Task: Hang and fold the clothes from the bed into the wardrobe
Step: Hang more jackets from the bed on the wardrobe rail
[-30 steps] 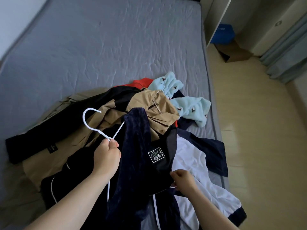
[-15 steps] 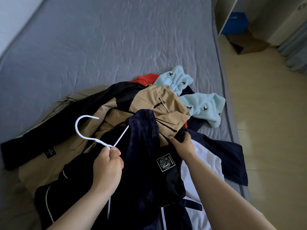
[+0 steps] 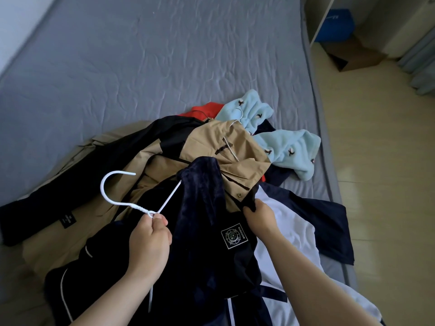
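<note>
We see the navy garment point(image 3: 202, 208) draped over the white hanger point(image 3: 140, 208), above the clothes pile point(image 3: 211, 142) at the bed's point(image 3: 164, 67) six o'clock end. Our left hand point(image 3: 149, 245) has its fingers curled tight round the hanger neck. At three o'clock, our right hand point(image 3: 260, 220) pinches black fabric point(image 3: 235, 255).

White hanger point(image 3: 110, 194), navy garment point(image 3: 202, 208) (tan jacket point(image 3: 219, 144), grey bed point(image 3: 164, 55))

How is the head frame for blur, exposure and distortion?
Head view: the wide angle bows the bed edge; light is dim and soft, and the floor is brighter at right; the black garment loses fold detail in shadow; the hanger, left hand and right hand are sharp; the top-left corner is slightly soft.
</note>
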